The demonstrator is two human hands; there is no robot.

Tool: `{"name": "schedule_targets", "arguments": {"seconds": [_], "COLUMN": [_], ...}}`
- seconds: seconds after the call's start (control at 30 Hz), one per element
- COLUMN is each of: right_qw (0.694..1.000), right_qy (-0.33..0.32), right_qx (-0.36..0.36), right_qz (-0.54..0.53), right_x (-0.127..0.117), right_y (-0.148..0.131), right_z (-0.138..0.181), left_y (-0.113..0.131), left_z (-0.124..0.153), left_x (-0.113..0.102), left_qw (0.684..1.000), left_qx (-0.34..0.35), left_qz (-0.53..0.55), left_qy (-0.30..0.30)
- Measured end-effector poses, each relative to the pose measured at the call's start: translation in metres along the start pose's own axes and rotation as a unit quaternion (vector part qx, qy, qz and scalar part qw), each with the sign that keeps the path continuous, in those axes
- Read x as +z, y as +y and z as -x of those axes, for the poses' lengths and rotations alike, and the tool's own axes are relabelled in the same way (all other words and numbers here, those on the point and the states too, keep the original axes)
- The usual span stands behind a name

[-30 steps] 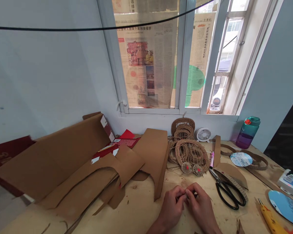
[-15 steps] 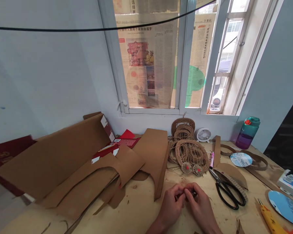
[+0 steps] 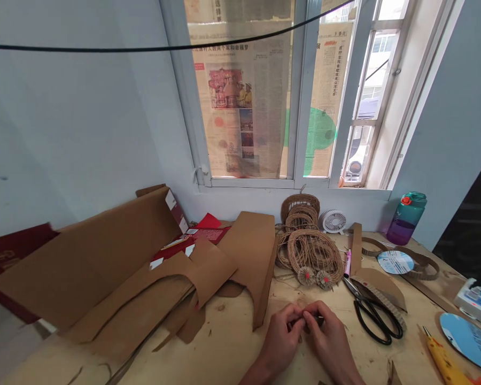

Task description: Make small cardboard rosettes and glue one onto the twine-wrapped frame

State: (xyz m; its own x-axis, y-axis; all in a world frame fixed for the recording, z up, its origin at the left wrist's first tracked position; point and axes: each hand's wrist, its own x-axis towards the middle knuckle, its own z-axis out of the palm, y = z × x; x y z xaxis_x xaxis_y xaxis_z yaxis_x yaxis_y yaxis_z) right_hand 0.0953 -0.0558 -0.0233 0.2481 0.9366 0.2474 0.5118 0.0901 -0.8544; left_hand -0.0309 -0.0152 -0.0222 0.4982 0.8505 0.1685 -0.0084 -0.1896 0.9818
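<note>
Close together above the front of the wooden table (image 3: 224, 342), my left hand (image 3: 282, 334) and my right hand (image 3: 326, 331) meet at the fingertips. Both are closed in a pinch around something small and dark that the fingers mostly cover; I cannot make out what it is. To the right of my right hand lie black-handled scissors (image 3: 379, 315), with a strip of corrugated cardboard (image 3: 385, 307) beside them. Beyond my hands sit coiled twine pieces (image 3: 315, 251) with two small rosettes (image 3: 305, 276) in front, each with a red centre.
Cut cardboard sheets (image 3: 248, 240) and an opened box (image 3: 104, 251) fill the left side. A yellow glue gun (image 3: 441, 353), blue disc (image 3: 468, 342) and white power strip (image 3: 479, 299) lie at right. A pink marker (image 3: 347, 263), small fan (image 3: 334, 221) and water bottle (image 3: 408, 218) stand farther back.
</note>
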Motion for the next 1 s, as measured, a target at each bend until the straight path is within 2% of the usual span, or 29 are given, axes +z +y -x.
{"name": "schedule_targets", "arguments": {"seconds": [0.23,0.73,1.0], "right_qw": [1.0,0.998,1.0], "right_qy": [0.009,0.006,0.001], "right_qx": [0.01,0.014,0.003], "right_qz": [0.016,0.059,-0.019], "right_x": [0.001,0.0,-0.004], "right_y": [0.005,0.003,-0.009], "right_z": [0.0,0.001,0.001], "left_y": [-0.008,-0.008,0.0], "left_z": [0.001,0.001,-0.002], "left_x": [0.001,0.001,-0.001], "left_qw": [1.0,1.0,0.999], "left_qx": [-0.003,-0.003,-0.008], "left_qz": [0.004,0.002,0.038], "left_qy": [-0.004,-0.021,0.017]}}
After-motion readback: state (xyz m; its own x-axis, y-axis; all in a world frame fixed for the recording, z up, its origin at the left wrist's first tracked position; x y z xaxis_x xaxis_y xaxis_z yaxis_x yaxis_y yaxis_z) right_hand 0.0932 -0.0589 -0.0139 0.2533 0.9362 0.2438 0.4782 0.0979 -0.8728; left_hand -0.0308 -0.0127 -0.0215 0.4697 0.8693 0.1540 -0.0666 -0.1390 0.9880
